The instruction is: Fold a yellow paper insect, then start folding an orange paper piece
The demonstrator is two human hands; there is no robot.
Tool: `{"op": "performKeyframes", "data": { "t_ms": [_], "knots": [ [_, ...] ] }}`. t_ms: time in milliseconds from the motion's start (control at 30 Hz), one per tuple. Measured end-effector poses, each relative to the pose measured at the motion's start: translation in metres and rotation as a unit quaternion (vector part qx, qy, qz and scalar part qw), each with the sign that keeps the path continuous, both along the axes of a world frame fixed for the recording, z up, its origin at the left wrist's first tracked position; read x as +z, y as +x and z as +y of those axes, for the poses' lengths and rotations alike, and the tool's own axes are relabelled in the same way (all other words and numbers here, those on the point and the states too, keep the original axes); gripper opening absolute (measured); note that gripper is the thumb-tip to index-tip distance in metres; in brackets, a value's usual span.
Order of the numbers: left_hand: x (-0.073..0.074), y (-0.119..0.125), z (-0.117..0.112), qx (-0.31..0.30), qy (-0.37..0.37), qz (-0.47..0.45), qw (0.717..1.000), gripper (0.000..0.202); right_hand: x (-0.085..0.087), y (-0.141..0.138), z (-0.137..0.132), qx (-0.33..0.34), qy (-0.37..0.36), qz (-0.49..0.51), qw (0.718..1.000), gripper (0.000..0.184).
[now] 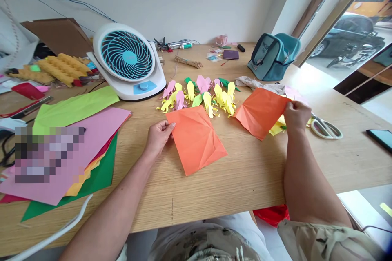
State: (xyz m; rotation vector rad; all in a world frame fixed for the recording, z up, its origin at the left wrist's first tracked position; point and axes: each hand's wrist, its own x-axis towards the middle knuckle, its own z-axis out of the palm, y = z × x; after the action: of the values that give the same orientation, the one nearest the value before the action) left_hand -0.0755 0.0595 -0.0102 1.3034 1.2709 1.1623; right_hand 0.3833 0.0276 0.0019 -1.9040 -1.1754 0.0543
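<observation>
My left hand (159,135) pinches the upper left corner of a creased orange sheet of paper (196,138), which is held over the table. Between the thumb and fingers of my right hand (296,115) is the right corner of a second orange sheet (261,111), creased and tilted. The two sheets are apart from each other. Just behind them, folded paper flowers (208,96) in yellow, pink and green stand in a cluster. White-handled scissors (326,127) lie right of my right hand, their blades partly hidden.
A white fan (127,59) stands at the back left. Coloured paper sheets (92,147) are stacked on the left of the wooden table (245,183). A teal bag (274,57) sits at the back right, and a phone (380,139) lies at the right edge.
</observation>
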Motion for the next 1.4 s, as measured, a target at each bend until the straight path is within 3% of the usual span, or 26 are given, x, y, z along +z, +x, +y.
{"op": "performKeyframes", "data": {
  "t_ms": [100,267,333,367,500,567,633,733,867,1033,1133,1233,1333,1400],
  "knots": [
    [0.0,-0.001,0.001,-0.001,0.003,0.002,1.0,0.024,-0.002,0.006,-0.004,-0.113,0.017,-0.003,0.993,0.016],
    [0.002,-0.001,0.001,-0.004,0.013,-0.001,1.0,0.024,0.011,-0.015,-0.003,-0.143,0.069,-0.017,0.987,0.037],
    [0.004,-0.001,0.0,-0.009,0.017,-0.002,1.0,0.024,0.019,-0.039,0.0,-0.095,0.105,-0.003,0.99,0.035],
    [0.006,0.0,0.0,-0.013,0.02,-0.005,1.0,0.024,0.023,-0.055,0.002,-0.041,0.105,0.026,0.993,0.035],
    [0.01,0.002,-0.003,-0.032,0.038,-0.025,0.998,0.024,0.028,-0.128,0.004,0.142,0.047,0.08,0.986,0.032],
    [0.013,0.002,-0.004,-0.034,0.05,-0.034,0.998,0.023,0.027,-0.159,0.0,0.303,-0.029,0.187,0.934,0.048],
    [0.015,0.003,-0.005,-0.031,0.064,-0.044,0.996,0.022,0.026,-0.18,-0.006,0.372,-0.097,0.251,0.889,0.058],
    [0.02,0.003,-0.006,-0.018,0.089,-0.06,0.994,0.021,0.026,-0.192,-0.014,0.37,-0.153,0.26,0.879,0.049],
    [0.026,0.004,-0.009,-0.011,0.111,-0.082,0.99,0.022,0.03,-0.194,-0.02,0.386,-0.161,0.226,0.88,0.032],
    [0.035,0.002,-0.011,-0.031,0.119,-0.204,0.971,0.031,0.039,-0.198,-0.029,0.387,-0.055,0.099,0.915,0.025],
    [0.04,-0.001,-0.01,-0.036,0.095,-0.278,0.955,0.035,0.041,-0.2,-0.032,0.424,-0.002,0.027,0.905,0.026],
    [0.042,-0.002,-0.009,-0.028,0.074,-0.326,0.942,0.037,0.038,-0.203,-0.031,0.459,-0.004,0.008,0.888,0.02],
    [0.043,-0.003,-0.01,-0.041,0.078,-0.34,0.936,0.032,0.031,-0.206,-0.03,0.446,0.011,-0.014,0.895,0.002],
    [0.044,-0.003,-0.011,-0.069,0.097,-0.329,0.937,0.028,0.028,-0.209,-0.029,0.427,0.03,-0.026,0.903,0.007]
  ]
}}
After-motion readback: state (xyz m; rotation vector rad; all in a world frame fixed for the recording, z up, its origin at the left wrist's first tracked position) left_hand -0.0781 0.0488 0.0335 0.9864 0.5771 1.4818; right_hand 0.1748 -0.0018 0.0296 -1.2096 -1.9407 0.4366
